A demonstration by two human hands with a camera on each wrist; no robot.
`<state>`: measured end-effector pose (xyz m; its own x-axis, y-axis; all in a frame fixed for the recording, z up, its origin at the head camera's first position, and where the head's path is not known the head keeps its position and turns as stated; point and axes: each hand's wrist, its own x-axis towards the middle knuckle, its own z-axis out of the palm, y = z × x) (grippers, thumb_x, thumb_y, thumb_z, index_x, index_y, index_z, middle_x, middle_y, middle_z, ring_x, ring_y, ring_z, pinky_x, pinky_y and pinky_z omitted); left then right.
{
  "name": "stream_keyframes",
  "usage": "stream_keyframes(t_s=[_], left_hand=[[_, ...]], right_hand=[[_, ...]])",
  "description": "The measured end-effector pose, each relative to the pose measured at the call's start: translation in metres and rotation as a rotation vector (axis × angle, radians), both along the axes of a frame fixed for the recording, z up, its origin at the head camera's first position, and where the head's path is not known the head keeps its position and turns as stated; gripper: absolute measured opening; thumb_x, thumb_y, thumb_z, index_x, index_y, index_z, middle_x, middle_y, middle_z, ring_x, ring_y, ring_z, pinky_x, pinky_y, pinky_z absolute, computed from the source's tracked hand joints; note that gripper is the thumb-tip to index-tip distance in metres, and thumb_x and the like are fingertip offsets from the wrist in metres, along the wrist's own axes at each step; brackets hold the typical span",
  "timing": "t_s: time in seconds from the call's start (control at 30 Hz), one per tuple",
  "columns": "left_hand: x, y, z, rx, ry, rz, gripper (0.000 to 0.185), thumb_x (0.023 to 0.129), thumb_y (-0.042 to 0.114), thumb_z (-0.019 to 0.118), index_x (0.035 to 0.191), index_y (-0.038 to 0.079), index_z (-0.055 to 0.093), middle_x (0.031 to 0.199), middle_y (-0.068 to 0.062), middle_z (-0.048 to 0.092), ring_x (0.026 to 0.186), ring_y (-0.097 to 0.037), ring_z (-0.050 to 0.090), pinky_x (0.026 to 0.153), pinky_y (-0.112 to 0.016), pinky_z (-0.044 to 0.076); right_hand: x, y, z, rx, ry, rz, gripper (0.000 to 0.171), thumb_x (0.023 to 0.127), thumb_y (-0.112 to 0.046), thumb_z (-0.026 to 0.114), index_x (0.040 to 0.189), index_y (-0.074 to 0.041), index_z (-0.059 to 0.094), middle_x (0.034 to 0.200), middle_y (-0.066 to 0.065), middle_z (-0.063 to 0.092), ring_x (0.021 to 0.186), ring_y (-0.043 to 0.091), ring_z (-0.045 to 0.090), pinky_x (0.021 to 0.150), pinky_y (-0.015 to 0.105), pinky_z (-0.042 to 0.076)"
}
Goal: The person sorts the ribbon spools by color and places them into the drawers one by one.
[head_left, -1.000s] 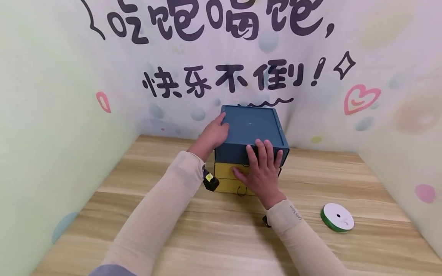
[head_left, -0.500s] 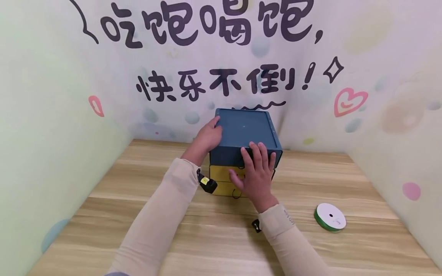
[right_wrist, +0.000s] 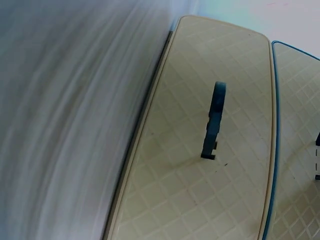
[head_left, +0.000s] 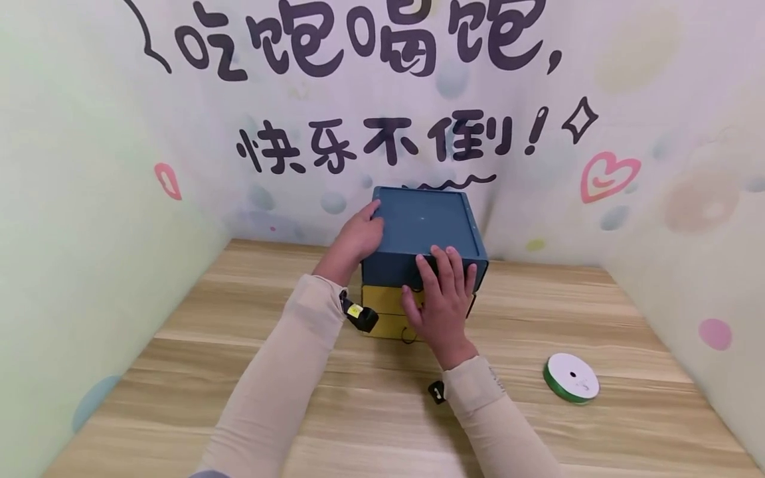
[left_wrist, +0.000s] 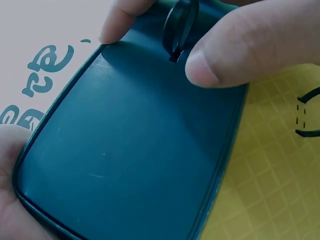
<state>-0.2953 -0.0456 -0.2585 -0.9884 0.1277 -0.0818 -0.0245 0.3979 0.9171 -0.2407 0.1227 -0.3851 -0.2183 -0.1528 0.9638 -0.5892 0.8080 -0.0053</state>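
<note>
A small drawer cabinet stands before me, with a blue top and yellow quilted drawers below a blue drawer front. My left hand rests on the cabinet's upper left edge, index finger extended along it; its lower fingers are hidden. My right hand has its fingers spread over the front top edge. Its thumb is near a dark loop pull on the blue front. In the right wrist view, another loop pull juts from a closed yellow drawer.
A spool of green ribbon with a white face lies on the wood-grain table, right of my right forearm. A wall with large lettering stands close behind the cabinet, and side walls flank the table.
The head view shifted slightly, placing the scene a little further left. Both hands keep their places on the cabinet; the right thumb has drawn slightly closer to its fingers.
</note>
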Motion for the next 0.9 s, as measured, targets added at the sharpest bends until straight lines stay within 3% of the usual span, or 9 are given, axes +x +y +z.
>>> stream_keyframes(t_s=[0.3, 0.47, 0.6, 0.77, 0.9], left_hand=[[0.002, -0.004, -0.001, 0.047, -0.051, -0.03, 0.054, 0.108, 0.03, 0.037, 0.159, 0.03, 0.023, 0.165, -0.001, 0.016, 0.149, -0.025, 0.018, 0.115, -0.052, 0.025], [0.0, -0.006, 0.0, 0.057, -0.07, -0.041, 0.055, 0.107, 0.031, 0.039, 0.159, 0.032, 0.022, 0.165, -0.001, 0.016, 0.149, -0.026, 0.02, 0.114, -0.053, 0.027], [-0.001, -0.007, 0.002, 0.062, -0.104, -0.035, 0.055, 0.107, 0.031, 0.041, 0.159, 0.034, 0.023, 0.165, -0.001, 0.015, 0.147, -0.03, 0.024, 0.113, -0.054, 0.029], [0.0, -0.008, 0.004, 0.073, -0.132, -0.013, 0.056, 0.106, 0.031, 0.044, 0.158, 0.036, 0.025, 0.165, -0.003, 0.015, 0.145, -0.034, 0.028, 0.112, -0.056, 0.029], [0.001, -0.011, 0.003, 0.088, -0.134, -0.003, 0.056, 0.106, 0.031, 0.045, 0.158, 0.037, 0.025, 0.165, -0.002, 0.015, 0.144, -0.034, 0.029, 0.111, -0.056, 0.031]], right_hand=[[0.008, 0.001, 0.005, -0.004, -0.025, 0.016, 0.045, 0.09, -0.026, 0.06, 0.13, -0.006, 0.059, 0.143, 0.018, 0.049, 0.137, 0.04, 0.037, 0.115, 0.061, 0.009], [0.017, 0.004, 0.012, 0.025, -0.107, 0.046, 0.044, 0.09, -0.024, 0.059, 0.13, -0.005, 0.06, 0.148, 0.017, 0.046, 0.14, 0.039, 0.033, 0.114, 0.063, 0.008], [0.028, 0.011, 0.018, 0.035, -0.161, 0.121, 0.038, 0.088, -0.019, 0.06, 0.122, -0.002, 0.063, 0.149, 0.018, 0.044, 0.142, 0.038, 0.031, 0.114, 0.063, 0.011], [0.044, 0.021, 0.026, -0.078, -0.188, 0.29, 0.026, 0.092, -0.013, 0.057, 0.108, 0.003, 0.068, 0.136, 0.021, 0.055, 0.132, 0.038, 0.046, 0.113, 0.046, 0.031], [0.055, 0.031, 0.033, -0.216, -0.319, 0.39, 0.018, 0.093, -0.003, 0.057, 0.104, 0.003, 0.07, 0.119, 0.014, 0.066, 0.109, 0.027, 0.062, 0.097, 0.026, 0.046]])
